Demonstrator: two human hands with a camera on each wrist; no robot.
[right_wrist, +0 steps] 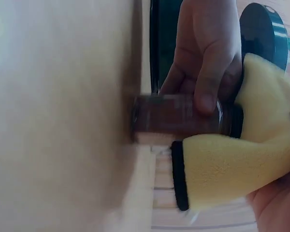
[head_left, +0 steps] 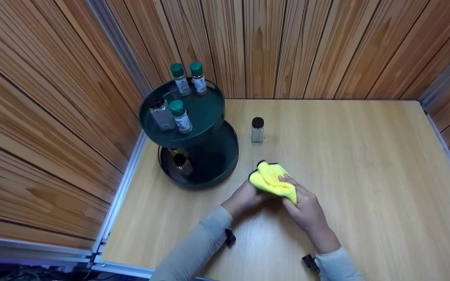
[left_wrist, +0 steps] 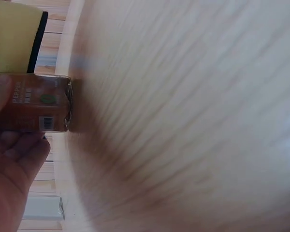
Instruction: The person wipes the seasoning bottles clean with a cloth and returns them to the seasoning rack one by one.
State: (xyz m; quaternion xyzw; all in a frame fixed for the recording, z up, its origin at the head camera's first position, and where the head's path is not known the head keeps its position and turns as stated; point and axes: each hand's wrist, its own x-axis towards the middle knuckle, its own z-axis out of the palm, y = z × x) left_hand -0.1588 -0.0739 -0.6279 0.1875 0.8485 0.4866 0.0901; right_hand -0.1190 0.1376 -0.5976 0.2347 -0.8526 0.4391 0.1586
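Angling inward, the grey-sleeved forearms (head_left: 195,248) bring both hands close together above the smooth, wood-grained table (head_left: 381,175). The left hand (head_left: 248,196) grips a clear, flat-sided jar (left_wrist: 41,104) of reddish-brown contents, upright, its base near that surface. The right hand (head_left: 308,210) clamps thumb and fingers on a soft, fuzzy yellow cloth (head_left: 271,179) with black edging, its folds bunched against the jar's dark cap (right_wrist: 238,121).

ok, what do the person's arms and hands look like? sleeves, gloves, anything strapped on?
Left hand and right hand: no gloves. Left sleeve and right sleeve: long, plain, light grey. Left block and right block: small, black, at the wrists. No cables or markings visible on either arm.
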